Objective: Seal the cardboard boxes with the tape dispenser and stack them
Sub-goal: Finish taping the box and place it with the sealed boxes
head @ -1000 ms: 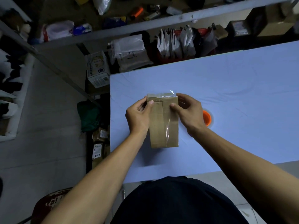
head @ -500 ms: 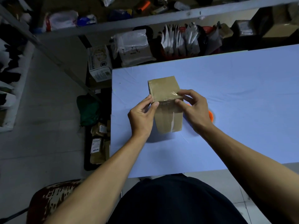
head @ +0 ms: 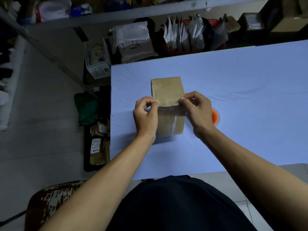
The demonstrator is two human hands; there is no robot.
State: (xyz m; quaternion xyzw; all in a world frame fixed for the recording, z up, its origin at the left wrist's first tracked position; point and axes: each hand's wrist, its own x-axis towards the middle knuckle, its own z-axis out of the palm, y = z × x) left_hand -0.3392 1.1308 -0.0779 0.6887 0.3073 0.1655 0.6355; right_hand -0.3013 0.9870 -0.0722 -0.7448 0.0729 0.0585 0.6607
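Both hands work the box from the head view: left hand (head: 145,114) pinches the near left top edge, right hand (head: 196,110) pinches the near right corner. Cardboard box (head: 168,104) stands upright on the blue table (head: 250,89), clear tape down its front. Looks light and stiff, though the tape is slick, so grip the bare side walls. Orange tape dispenser (head: 215,116) peeks out behind the right hand.

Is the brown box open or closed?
Closed. The brown cardboard box shows flat, shut faces with clear tape running down its near side; both hands pinch its top edge.
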